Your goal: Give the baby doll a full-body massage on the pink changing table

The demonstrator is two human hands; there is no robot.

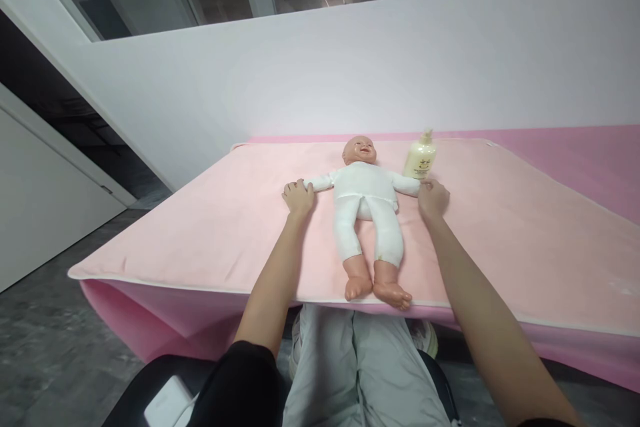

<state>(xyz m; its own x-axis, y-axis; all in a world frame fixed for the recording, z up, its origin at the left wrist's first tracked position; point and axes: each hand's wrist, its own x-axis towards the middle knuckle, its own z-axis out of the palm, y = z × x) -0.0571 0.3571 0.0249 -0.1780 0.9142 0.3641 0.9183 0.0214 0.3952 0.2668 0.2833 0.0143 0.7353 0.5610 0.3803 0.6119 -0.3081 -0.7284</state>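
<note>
A baby doll (365, 187) with a white cloth body lies on its back on the pink mat, its head toward the wall and its bare feet at the near edge. Both its arms are stretched out sideways. My left hand (299, 198) is closed around the end of the arm on the left, hiding the doll's hand there. At the other side my right hand (433, 199) grips the end of the doll's other arm. Just behind my right hand stands a pale yellow pump bottle (421, 157).
The pink mat (200, 233) covers a table draped in darker pink cloth (165, 310). A white wall (320, 73) with windows above rises behind it. My legs (360, 367) are against the near edge. A white device (170, 401) with a cable lies beside me at lower left.
</note>
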